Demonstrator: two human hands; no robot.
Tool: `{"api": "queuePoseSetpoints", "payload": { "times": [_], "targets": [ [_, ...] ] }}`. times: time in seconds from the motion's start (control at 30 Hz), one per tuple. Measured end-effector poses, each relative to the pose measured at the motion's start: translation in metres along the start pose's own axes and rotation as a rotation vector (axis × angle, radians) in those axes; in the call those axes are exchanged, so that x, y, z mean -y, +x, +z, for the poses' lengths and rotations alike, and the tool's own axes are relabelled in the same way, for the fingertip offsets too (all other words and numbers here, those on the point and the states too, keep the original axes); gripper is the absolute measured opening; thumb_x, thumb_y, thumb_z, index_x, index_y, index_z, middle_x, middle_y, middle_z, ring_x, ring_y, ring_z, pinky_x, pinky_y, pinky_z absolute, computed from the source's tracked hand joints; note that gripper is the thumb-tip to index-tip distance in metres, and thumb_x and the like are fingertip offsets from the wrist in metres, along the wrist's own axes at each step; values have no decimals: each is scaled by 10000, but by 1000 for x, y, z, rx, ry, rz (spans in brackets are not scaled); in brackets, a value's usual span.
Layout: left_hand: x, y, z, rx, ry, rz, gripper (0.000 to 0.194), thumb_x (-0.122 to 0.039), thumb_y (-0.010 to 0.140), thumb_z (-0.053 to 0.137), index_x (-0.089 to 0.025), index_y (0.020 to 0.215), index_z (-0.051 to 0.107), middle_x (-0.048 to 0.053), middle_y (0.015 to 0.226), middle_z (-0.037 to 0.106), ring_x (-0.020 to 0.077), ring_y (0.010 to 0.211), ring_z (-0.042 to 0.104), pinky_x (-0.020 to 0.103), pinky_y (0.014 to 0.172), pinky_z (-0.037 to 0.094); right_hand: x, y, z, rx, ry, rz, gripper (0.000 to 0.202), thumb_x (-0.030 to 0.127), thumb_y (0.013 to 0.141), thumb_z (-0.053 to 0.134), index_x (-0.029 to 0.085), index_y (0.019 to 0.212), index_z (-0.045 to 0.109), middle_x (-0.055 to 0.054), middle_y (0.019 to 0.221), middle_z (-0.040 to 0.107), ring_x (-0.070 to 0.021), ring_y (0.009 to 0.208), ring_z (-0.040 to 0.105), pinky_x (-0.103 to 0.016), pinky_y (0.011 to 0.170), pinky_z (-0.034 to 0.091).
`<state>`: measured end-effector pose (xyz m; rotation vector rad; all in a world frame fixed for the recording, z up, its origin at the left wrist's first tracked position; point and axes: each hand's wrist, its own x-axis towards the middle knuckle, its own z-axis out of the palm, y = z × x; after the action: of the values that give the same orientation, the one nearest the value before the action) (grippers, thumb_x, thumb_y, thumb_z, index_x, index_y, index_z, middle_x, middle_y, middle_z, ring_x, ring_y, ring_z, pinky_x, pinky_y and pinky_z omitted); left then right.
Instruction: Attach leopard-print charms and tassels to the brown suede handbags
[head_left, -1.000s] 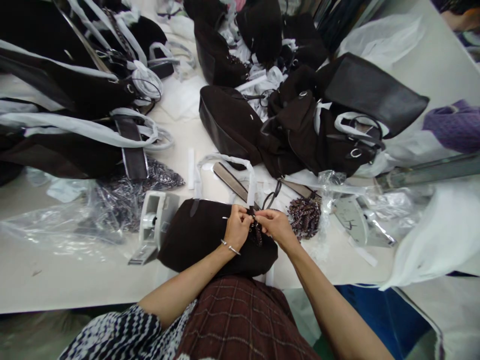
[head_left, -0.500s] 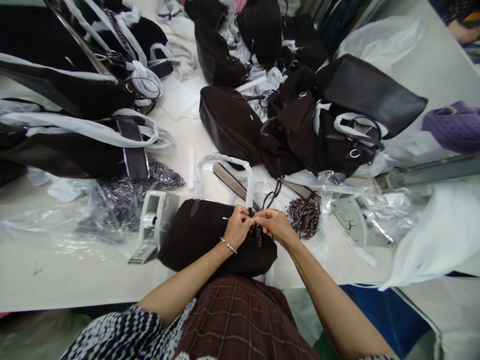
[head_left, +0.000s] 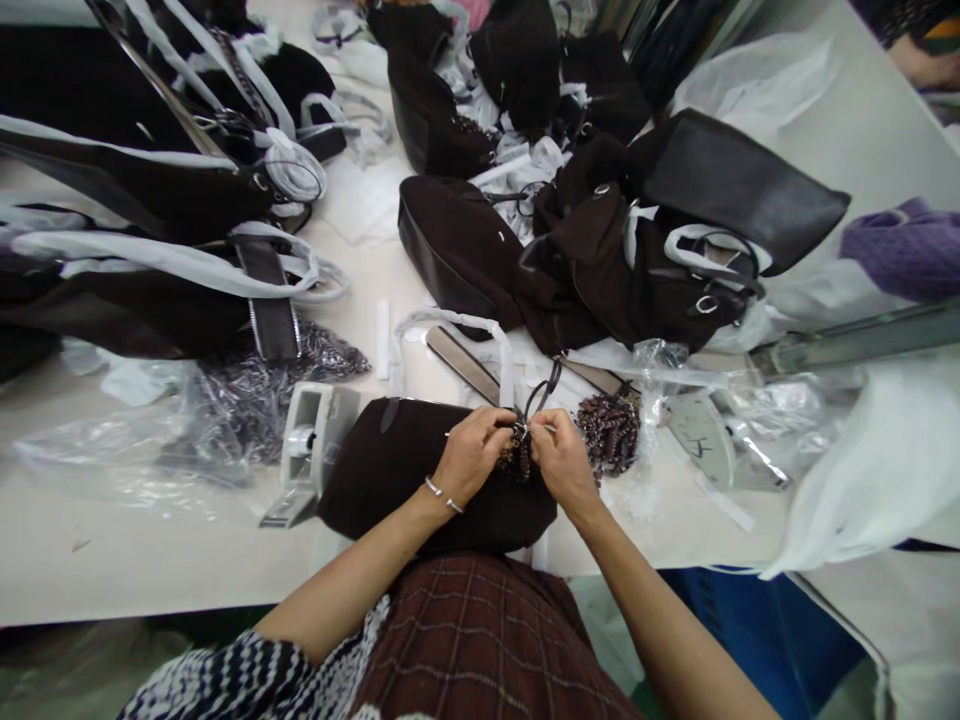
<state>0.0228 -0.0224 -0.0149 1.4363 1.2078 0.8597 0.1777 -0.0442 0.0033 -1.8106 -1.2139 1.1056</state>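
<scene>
A dark brown handbag (head_left: 397,470) lies on the table against my body, its white-wrapped handle (head_left: 450,318) standing up behind it. At the bag's upper right edge, both hands are closed close together. My left hand (head_left: 474,455) pinches a small dark braided piece with metal fittings (head_left: 517,455), which hangs down against the bag. The fingers of my right hand (head_left: 564,455) are pinched at the top of this piece, by a metal ring; what exactly they grip is hidden. A thin black cord loop (head_left: 553,378) rises just behind the fingers.
A heap of braided pieces (head_left: 611,435) lies right of my right hand. Tape dispensers stand at left (head_left: 311,440) and right (head_left: 701,435). More dark bags (head_left: 465,250) are piled behind, others (head_left: 135,310) at left beside a plastic bag of braided pieces (head_left: 247,400). White table (head_left: 150,560).
My right hand has turned more upright and drawn slightly apart from the left. The left hand has shifted a little, and more of the braided piece and its metal fittings shows between them.
</scene>
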Motion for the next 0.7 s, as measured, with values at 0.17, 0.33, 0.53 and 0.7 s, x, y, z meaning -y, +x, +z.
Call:
{"api": "queuePoseSetpoints", "payload": {
  "times": [0.17,0.33,0.53,0.7],
  "targets": [
    [-4,7,13,152,-159,-121,121,-211,846,561,-167,894,664,4,797,638,91,615,638,183,560,537,15,-6,-4,67,-3,-38,95,312,879,498,220,856,505,57,605,488,-124,527,483,-248,536,397],
    [-3,11,11,177,-127,-46,134,-238,866,547,-160,787,621,-12,762,595,58,529,579,167,510,494,16,-5,-10,104,-3,-6,89,306,860,512,218,850,511,58,596,512,-119,517,498,-242,529,407],
    [-7,7,13,335,-239,-98,139,-256,905,469,-176,816,540,-19,659,615,84,513,585,179,487,477,29,-7,-20,129,-52,20,114,266,854,482,222,952,518,55,588,564,-121,501,554,-243,535,453],
    [-3,7,13,409,-443,-165,163,-306,906,505,-166,824,490,16,733,646,125,662,667,260,655,559,36,-5,-31,171,-9,50,161,256,803,560,216,960,563,16,658,658,-133,517,603,-256,536,494]
  ]
}}
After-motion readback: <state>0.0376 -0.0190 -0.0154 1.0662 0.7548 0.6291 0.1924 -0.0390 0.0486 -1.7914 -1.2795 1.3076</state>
